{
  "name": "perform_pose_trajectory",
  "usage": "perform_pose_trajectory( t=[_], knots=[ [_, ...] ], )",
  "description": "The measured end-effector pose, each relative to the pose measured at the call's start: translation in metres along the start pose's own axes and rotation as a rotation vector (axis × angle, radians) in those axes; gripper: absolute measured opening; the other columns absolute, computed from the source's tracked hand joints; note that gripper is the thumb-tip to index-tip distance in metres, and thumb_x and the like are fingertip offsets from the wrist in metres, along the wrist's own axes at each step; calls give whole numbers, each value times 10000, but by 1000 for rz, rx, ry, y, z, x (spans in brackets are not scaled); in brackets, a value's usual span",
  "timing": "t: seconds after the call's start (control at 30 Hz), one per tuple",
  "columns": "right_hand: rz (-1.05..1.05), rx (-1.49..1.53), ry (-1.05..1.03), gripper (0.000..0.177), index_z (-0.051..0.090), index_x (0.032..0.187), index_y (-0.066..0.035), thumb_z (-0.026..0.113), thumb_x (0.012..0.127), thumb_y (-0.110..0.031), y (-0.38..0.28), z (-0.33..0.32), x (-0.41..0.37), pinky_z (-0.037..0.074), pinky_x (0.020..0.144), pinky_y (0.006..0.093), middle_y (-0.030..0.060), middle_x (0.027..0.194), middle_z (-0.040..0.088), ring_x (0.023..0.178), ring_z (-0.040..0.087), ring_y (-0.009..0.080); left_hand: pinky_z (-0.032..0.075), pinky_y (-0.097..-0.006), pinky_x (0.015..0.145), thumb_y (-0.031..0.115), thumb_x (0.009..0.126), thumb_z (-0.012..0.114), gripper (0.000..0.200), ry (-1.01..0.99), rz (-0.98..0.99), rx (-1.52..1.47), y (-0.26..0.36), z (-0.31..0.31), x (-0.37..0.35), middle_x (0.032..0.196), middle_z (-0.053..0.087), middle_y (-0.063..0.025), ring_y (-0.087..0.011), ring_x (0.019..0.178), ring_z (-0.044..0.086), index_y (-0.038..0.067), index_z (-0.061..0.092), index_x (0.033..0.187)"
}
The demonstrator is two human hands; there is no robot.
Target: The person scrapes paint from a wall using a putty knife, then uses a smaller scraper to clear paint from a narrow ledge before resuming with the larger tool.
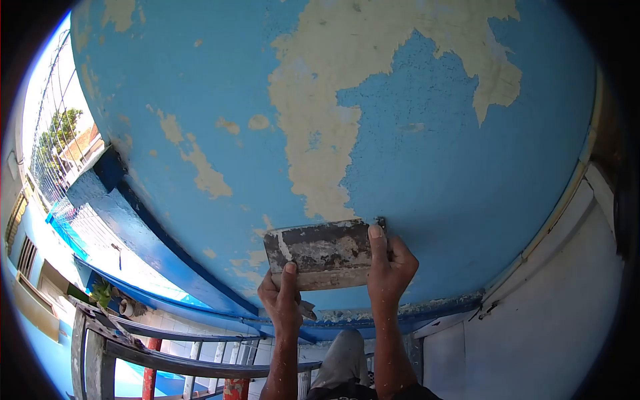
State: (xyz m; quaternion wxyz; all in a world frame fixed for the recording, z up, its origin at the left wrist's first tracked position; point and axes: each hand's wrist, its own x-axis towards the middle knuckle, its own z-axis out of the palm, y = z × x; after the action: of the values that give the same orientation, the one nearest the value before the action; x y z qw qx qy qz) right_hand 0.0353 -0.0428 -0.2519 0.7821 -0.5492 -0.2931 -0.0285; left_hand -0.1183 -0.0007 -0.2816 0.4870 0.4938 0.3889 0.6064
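A dirty, flat rectangular plate (327, 250), dark above with a paler lower strip, is held level in both hands near the wall. My left hand (283, 301) is closed on its lower left corner, thumb on the near face. A small grey pointed piece (307, 311) sticks out beside this hand's palm. My right hand (391, 272) grips the right end, thumb up along the edge. The blue wall (200, 87) fills the view beyond, with flaked cream patches (320, 153); the largest reaches down to the plate's top edge.
A worn ladder (193, 363) stands below on the left, beside my leg (341, 360). A blue ledge (220, 287) runs along the wall's left side and bottom. White panels (553, 267) close off the right. Wire fencing (60, 140) and a potted plant (101, 292) show at left.
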Motion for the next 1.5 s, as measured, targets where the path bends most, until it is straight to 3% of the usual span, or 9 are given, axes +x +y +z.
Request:
perform_pose_trajectory(
  t=[0.13, 0.37, 0.47, 0.57, 0.67, 0.9, 1.07, 1.33, 1.5],
  knots=[
    [-65, 51, -41, 456, 490, 580, -51, 711, 952, -192, -48, 13, 35, 200, 446, 291, -57, 499, 374, 519, 291, 14, 274, -236, 388, 364, 922, 718, 378, -7, 44, -85, 50, 17, 20, 565, 482, 34, -40, 428, 395, 39, 579, 788],
    [-54, -108, -88, 372, 584, 654, -26, 699, 960, -204, 18, -12, -20, 220, 436, 283, -23, 497, 440, 502, 323, 9, 284, -249, 383, 342, 917, 726, 352, 34, -116, -29, -33, -17, -16, 546, 477, 37, -41, 424, 391, 30, 606, 809],
    [-41, -77, -123, 240, 727, 870, 15, 693, 960, -205, -5, 1, -4, 291, 434, 263, 21, 531, 551, 505, 417, 11, 278, -244, 378, 320, 922, 722, 338, 22, -28, -77, 6, -11, 1, 542, 465, 42, -39, 415, 375, 34, 591, 796],
    [-129, -77, -129, 229, 741, 928, 25, 699, 954, -199, -13, 5, 4, 304, 434, 260, 25, 539, 566, 502, 435, 16, 257, -238, 376, 306, 925, 720, 331, 41, -32, -79, 22, -8, 6, 540, 455, 45, -34, 411, 361, 38, 580, 790],
    [-54, -48, -112, 244, 715, 844, 21, 701, 952, -197, -3, -1, -10, 298, 434, 268, 21, 525, 544, 497, 408, 25, 251, -239, 373, 300, 926, 719, 328, 66, -63, -43, 3, -12, -5, 539, 451, 47, -34, 412, 359, 53, 567, 772],
    [-88, -90, -136, 264, 701, 810, 13, 701, 954, -209, -40, 15, 18, 320, 437, 270, 25, 536, 565, 500, 438, 27, 242, -237, 381, 334, 925, 719, 358, 13, 35, -106, 45, -2, 21, 530, 442, 54, -30, 415, 358, 60, 564, 754],
    [-69, -112, -74, 331, 643, 711, -4, 700, 956, -218, -8, -2, -8, 289, 431, 298, -3, 516, 506, 498, 386, 33, 268, -255, 388, 330, 930, 706, 350, 23, -63, -45, -2, -11, -3, 550, 488, 33, -44, 432, 392, -2, 634, 846],
    [-171, -60, -90, 475, 516, 586, -39, 702, 956, -271, -101, 36, 73, 235, 444, 316, -22, 495, 387, 493, 290, 61, 208, -225, 358, 329, 938, 699, 327, -10, 138, -185, 98, 31, 43, 554, 431, 62, -19, 390, 318, 49, 587, 811],
    [-214, -166, -85, 496, 500, 584, -49, 682, 970, -302, -29, 0, 23, 235, 437, 330, -14, 482, 376, 477, 304, 58, 229, -232, 365, 341, 941, 696, 333, -94, 43, -63, 21, 4, 13, 546, 458, 49, -28, 392, 349, 48, 594, 822]
  ],
)
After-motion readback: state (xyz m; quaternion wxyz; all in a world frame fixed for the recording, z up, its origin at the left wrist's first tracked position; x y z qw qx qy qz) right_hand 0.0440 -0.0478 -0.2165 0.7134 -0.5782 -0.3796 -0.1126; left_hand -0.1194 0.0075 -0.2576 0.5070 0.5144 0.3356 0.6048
